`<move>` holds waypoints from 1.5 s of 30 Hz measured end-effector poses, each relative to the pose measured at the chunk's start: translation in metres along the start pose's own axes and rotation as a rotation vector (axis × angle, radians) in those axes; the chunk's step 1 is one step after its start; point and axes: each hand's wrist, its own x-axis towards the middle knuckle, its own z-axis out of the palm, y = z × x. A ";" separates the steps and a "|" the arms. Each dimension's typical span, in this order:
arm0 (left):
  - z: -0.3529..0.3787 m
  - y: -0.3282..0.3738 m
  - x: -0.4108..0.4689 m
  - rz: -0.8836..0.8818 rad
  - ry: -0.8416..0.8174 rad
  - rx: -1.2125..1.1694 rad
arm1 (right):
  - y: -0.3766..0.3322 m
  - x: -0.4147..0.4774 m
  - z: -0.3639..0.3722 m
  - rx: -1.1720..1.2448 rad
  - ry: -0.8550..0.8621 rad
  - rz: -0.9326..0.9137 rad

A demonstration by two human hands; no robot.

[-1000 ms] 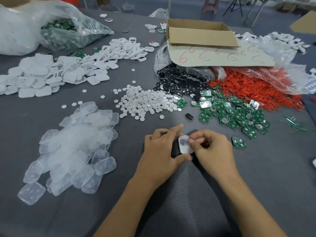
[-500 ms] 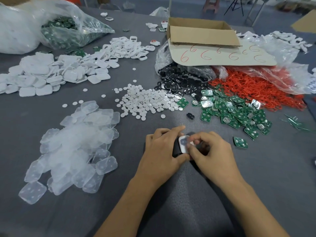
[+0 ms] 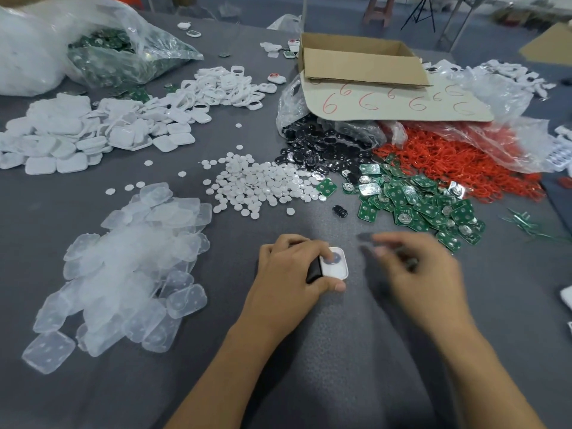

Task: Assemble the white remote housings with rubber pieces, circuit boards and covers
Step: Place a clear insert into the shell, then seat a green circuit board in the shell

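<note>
Gripping the white remote housing (image 3: 335, 268) from its nine o'clock side, the left hand (image 3: 291, 277) has its fingers curled over the far corner and its thumb pressed along the near edge, so the piece is clamped between them. The housing sits on top of a black block (image 3: 313, 271) that shows under the left hand's palm, low on the grey table (image 3: 340, 373) at about six o'clock from the middle of the view. It is a white rounded rectangle lying face up, with a greyish round patch in its far half and a plain near half. At three o'clock from the housing, apart from it, the right hand (image 3: 424, 280) is blurred; its fingers (image 3: 379, 251) look loosely bent and point toward ten o'clock, but whether they pinch anything I cannot tell. At nine o'clock from the hands lies a heap of translucent rubber pieces (image 3: 130, 267). At twelve o'clock lies a spread of small white discs (image 3: 257, 184), with black parts (image 3: 318, 147) beyond them. At one to two o'clock lie the green circuit boards (image 3: 418, 202), and past those the red rings (image 3: 458, 162). White covers (image 3: 77, 134) are heaped at ten o'clock, and an open cardboard box (image 3: 359, 63) stands at one o'clock at the far side.
</note>
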 end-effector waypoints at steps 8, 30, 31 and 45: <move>0.002 0.001 -0.001 0.016 0.008 0.024 | 0.037 0.001 -0.039 -0.321 -0.100 0.198; -0.002 0.006 -0.004 0.036 0.004 0.068 | 0.006 -0.025 -0.023 0.141 -0.250 0.116; -0.002 0.006 -0.005 0.027 0.002 0.062 | 0.004 -0.021 -0.021 0.157 -0.237 0.118; -0.005 0.006 -0.003 -0.060 -0.035 0.012 | -0.027 0.037 0.019 0.101 -0.459 0.079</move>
